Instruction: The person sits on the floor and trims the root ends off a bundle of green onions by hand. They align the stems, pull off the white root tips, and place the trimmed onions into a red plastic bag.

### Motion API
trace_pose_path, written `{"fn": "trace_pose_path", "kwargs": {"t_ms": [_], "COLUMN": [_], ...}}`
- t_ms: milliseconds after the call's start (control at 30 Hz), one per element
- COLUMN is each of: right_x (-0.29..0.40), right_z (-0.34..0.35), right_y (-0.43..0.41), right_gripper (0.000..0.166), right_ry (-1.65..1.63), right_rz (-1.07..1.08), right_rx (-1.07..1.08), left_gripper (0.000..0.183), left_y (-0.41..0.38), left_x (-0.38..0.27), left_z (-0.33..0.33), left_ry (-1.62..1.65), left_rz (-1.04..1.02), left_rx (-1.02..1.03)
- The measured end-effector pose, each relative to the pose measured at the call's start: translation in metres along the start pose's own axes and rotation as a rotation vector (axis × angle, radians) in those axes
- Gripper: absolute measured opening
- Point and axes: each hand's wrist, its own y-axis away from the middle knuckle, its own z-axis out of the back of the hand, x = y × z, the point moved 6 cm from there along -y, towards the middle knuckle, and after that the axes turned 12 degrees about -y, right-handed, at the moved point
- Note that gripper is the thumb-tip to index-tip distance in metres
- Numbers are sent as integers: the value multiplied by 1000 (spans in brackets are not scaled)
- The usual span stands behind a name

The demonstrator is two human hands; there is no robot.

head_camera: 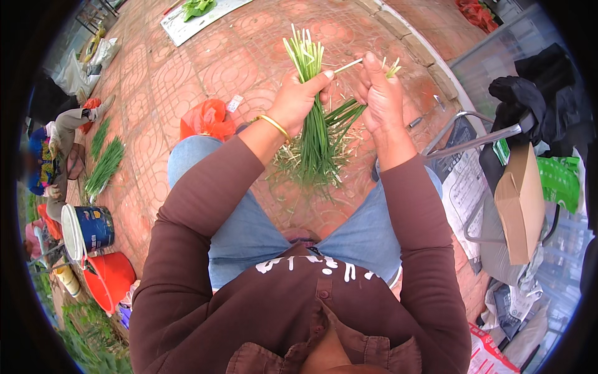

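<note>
A bunch of long green garlic chives is gripped in my left hand, pale stem ends pointing up and leaves hanging down. My right hand holds a few more chive stalks, whose leaves reach left to the bunch. One pale stalk runs between my left thumb and the fingertips of my right hand. A gold bangle circles my left wrist. Dry trimmings lie on the paving beneath the bunch, between my knees.
An orange-red plastic bag sits beyond my left knee. More chives, a dark blue bucket and a red bucket stand or lie at left, near a seated person. At right are a metal-framed chair and a cardboard box.
</note>
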Motion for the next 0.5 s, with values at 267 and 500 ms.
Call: {"fn": "trace_pose_path", "kwargs": {"t_ms": [267,500], "right_x": [18,26], "right_z": [-5,14], "right_y": [-3,-5], "right_gripper": [16,26], "right_ry": [135,0], "right_rz": [191,268], "right_rx": [-44,-180], "left_gripper": [18,23], "left_y": [2,2], "left_x": [-7,-5], "left_z": [-13,-15], "left_ry": [-50,-5], "left_rz": [-25,-15], "left_rx": [86,121]}}
